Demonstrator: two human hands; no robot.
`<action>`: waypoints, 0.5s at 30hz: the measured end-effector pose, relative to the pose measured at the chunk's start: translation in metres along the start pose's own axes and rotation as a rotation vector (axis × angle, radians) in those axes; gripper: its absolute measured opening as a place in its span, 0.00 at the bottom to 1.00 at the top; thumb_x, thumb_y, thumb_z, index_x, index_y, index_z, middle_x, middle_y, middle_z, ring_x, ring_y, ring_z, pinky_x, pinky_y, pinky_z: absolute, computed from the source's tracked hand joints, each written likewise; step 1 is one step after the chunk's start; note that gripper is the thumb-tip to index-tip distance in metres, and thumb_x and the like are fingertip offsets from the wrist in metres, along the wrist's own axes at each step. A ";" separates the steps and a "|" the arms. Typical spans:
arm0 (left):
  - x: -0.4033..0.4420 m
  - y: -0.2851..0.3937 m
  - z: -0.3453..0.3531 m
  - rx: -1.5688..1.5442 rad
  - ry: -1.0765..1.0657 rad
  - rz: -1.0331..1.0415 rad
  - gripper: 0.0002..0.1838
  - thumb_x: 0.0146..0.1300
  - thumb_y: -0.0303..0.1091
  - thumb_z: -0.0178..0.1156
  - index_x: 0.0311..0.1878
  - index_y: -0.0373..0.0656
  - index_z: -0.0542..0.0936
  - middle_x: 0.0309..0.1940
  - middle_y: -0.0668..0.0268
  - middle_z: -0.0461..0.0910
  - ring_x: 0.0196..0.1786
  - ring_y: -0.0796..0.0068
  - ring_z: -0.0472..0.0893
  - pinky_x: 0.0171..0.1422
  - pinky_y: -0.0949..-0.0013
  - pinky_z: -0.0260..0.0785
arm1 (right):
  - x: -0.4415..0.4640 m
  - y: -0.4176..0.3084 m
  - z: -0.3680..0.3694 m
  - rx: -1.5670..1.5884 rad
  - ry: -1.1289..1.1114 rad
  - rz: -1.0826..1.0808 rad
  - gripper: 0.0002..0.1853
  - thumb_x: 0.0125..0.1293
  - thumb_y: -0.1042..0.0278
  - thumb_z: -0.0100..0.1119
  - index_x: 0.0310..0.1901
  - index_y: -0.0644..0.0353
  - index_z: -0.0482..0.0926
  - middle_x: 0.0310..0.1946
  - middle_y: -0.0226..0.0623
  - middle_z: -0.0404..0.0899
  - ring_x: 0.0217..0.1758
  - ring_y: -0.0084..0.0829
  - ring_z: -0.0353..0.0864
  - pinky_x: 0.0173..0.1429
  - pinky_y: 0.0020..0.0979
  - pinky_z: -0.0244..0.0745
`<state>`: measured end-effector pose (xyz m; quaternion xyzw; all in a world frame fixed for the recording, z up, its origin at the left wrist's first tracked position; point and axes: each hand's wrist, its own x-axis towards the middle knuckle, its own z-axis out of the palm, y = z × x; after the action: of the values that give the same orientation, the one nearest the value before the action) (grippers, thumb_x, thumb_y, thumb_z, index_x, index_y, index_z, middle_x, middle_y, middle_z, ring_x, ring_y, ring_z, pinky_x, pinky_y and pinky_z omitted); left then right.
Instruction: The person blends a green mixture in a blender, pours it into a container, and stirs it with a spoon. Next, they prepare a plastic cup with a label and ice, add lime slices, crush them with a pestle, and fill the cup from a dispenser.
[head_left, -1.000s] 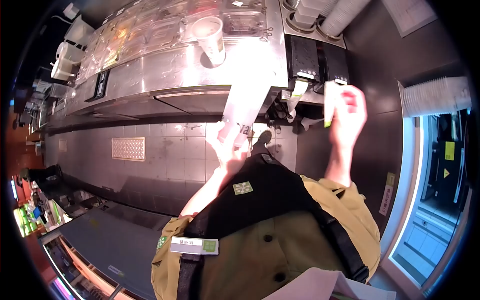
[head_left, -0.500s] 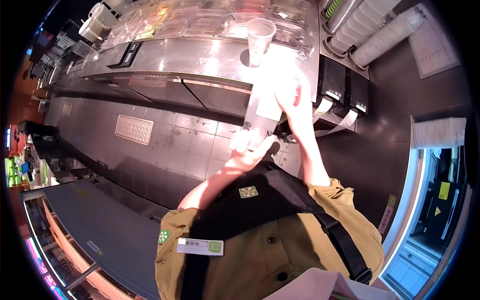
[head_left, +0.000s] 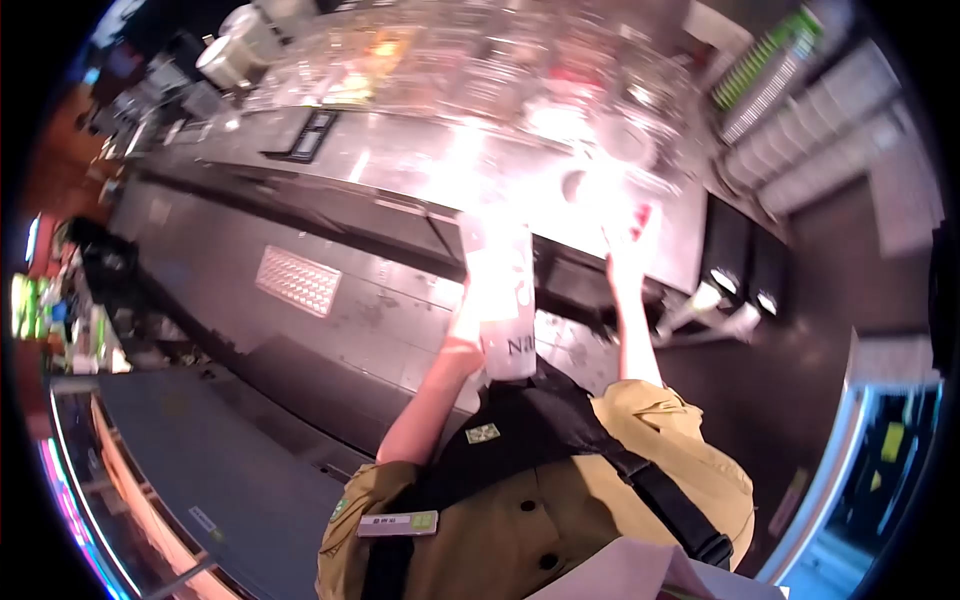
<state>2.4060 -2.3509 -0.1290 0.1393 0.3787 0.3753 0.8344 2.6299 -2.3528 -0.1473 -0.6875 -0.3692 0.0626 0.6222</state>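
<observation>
1. You face a long, shiny metal surface, washed out by glare in places.
2. Along its far side you have rows of clear containers, some with yellow or red contents.
3. Toward your right stands a pale cup, blurred.
4. Toward your left sits a black device.

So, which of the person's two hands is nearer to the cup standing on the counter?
The right hand, just below that cup in the glare; the left hand is farther off, holding the pale lettered container.
</observation>
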 end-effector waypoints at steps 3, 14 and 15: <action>0.026 0.050 -0.032 -0.121 -0.255 -0.119 0.33 0.63 0.61 0.32 0.57 0.42 0.64 0.47 0.62 0.72 0.47 0.68 0.73 0.52 0.66 0.67 | 0.054 0.040 0.061 -0.124 0.074 -0.054 0.33 0.52 0.65 0.61 0.57 0.68 0.59 0.53 0.46 0.66 0.52 0.34 0.68 0.56 0.33 0.64; 0.025 0.231 -0.188 -0.265 0.447 0.553 0.33 0.60 0.64 0.34 0.53 0.46 0.69 0.43 0.65 0.73 0.44 0.68 0.74 0.50 0.64 0.67 | 0.037 -0.008 0.310 0.377 -0.541 -0.250 0.40 0.47 0.52 0.63 0.55 0.70 0.59 0.50 0.46 0.66 0.52 0.37 0.67 0.56 0.37 0.63; 0.019 0.241 -0.199 -0.326 0.523 0.625 0.33 0.61 0.64 0.35 0.55 0.46 0.67 0.43 0.65 0.73 0.43 0.69 0.74 0.48 0.65 0.68 | 0.024 -0.010 0.357 0.508 -0.717 -0.188 0.40 0.46 0.49 0.63 0.54 0.69 0.60 0.49 0.45 0.66 0.52 0.36 0.67 0.56 0.37 0.63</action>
<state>2.1422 -2.1833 -0.1488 0.0139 0.4527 0.6874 0.5677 2.4486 -2.0501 -0.2073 -0.4115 -0.5953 0.3289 0.6068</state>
